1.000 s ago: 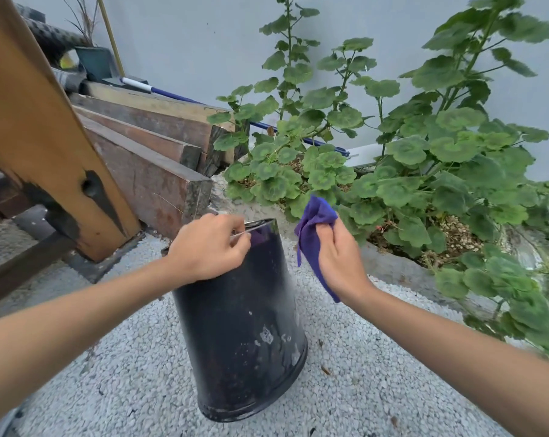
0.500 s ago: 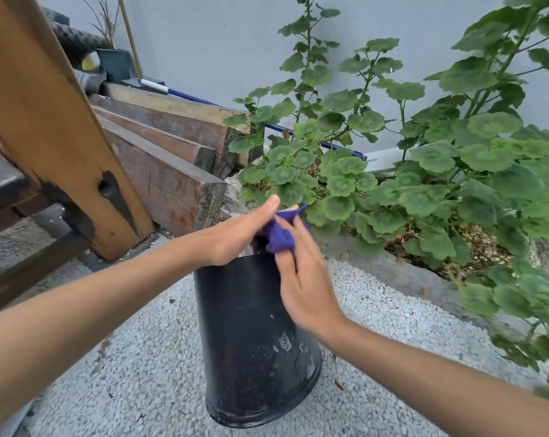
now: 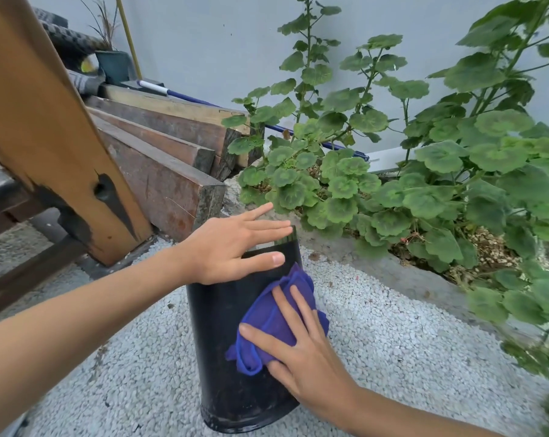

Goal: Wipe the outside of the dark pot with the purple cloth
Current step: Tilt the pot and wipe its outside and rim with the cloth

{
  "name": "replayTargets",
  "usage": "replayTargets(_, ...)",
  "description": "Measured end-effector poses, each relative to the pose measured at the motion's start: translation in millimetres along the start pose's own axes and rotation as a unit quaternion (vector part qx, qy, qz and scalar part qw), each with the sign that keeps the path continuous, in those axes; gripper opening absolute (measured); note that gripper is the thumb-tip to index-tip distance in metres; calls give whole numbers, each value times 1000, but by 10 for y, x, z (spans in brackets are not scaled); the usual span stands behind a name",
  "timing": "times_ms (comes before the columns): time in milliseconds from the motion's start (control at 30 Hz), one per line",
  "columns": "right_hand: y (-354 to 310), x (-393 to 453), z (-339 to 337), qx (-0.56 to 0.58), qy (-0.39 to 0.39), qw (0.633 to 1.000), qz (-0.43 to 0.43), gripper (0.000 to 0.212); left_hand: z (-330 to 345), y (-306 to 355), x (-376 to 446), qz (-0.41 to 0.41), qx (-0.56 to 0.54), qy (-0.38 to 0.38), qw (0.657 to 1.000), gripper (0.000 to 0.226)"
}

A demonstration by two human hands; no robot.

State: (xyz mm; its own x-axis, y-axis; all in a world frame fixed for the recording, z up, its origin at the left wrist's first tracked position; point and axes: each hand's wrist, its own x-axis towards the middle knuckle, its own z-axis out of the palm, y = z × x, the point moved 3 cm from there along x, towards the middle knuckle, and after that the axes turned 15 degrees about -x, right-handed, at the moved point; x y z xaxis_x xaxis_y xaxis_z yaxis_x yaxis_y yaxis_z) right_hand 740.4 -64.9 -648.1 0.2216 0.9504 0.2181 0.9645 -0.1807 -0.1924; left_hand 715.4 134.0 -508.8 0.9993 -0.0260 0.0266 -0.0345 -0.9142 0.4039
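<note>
Our right grip (image 3: 301, 351) presses the purple cloth (image 3: 267, 323) flat-fingered against the dark pot (image 3: 229, 373).
Our left grip (image 3: 232, 244), released, lies over the rim.

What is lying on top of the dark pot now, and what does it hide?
The left hand lies flat over the top of the dark pot, fingers spread. It covers the opening, so the inside cannot be seen. Lower, the right hand presses the purple cloth against the pot's side.
</note>
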Motion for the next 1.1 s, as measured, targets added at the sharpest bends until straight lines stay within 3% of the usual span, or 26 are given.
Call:
replayTargets(100,117,-257,64,19,-18,999,-18,61,14,31,-15,-4,18,-9,1000,73)
replayTargets(167,213,-377,36,94,-18,995,17,60,19,43,-17,-8,24,-5,1000,71)
replayTargets(233,309,-436,-22,217,-4,969,118,61,28,41,-28,-11,17,1,1000,71)
replayTargets(333,482,-385,-187,355,5,889,291,40,35,38,-33,-14,6,3,1000,70)
replayTargets(433,646,-202,-486,359,64,871,330,28,30,26,-30,-33,-15,7,999,70)
replayTargets(567,663,211,-770,332,151,895,257,33,2,-11,-7,-104,-94,32,990,69)
replayTargets(700,412,649,-814,246,185,940,145,29,15,-186,88,-195,-292,73,933,69)
replayTargets(767,211,787,-635,162,138,973,87,39,24,-259,101,-206,-352,81,909,76)
replayTargets(867,-78,771,-358,44,48,996,53,53,8,-258,88,-221,-346,71,909,81)
replayTargets(1100,-347,256,35,-148,36,980,-131,58,-15,-268,10,-258,-319,73,909,75)
